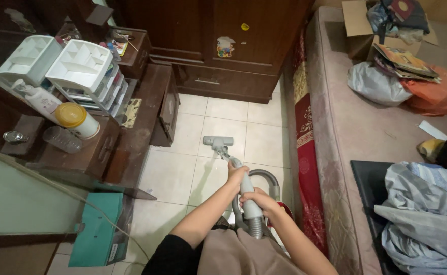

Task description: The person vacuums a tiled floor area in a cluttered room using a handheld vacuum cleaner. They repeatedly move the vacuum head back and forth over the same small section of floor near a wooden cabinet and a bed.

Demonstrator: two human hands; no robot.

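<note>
A grey vacuum wand [247, 191] runs from my lap down to a grey floor head [218, 141] resting on the pale tiled floor [172, 175]. My left hand [236, 173] grips the wand higher up, nearer the floor head. My right hand [259, 198] is wrapped around the handle end, just above the ribbed grey hose [264, 175] that loops behind it. A red part of the vacuum body [284, 208] peeks out beside my right forearm.
A dark wooden dresser [132, 137] with white plastic organisers [81, 63], bottles and a yellow-lidded tub [78, 119] stands at left. A dark wardrobe [223, 56] closes the far end. A pink mattress [355, 127] with bags, a box and bedding fills the right. A teal box [101, 229] sits on the floor.
</note>
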